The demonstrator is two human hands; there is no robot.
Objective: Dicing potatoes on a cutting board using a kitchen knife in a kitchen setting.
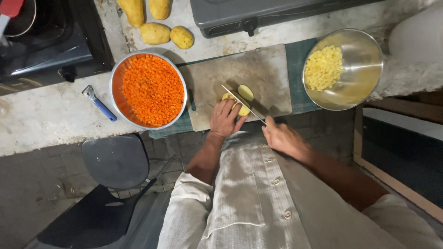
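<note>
View count: one, head-worn.
Position: above the person's chest, over the near edge of the stone counter (55,115).
Facing: almost straight down; the counter's far side is toward the top of the frame, the floor and a dark chair (115,159) toward the bottom.
Nearness: close; the person's pale buttoned shirt (249,193) fills the lower centre.
Centre of frame: cutting board (258,69), slightly above middle.
Edges: stove (230,14) cut off at top.
Shared ground: not applicable, single view.

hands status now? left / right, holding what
Left hand: fingers curled, pressing down on the peeled potato on the cutting board.
Right hand: closed on the knife.
</note>
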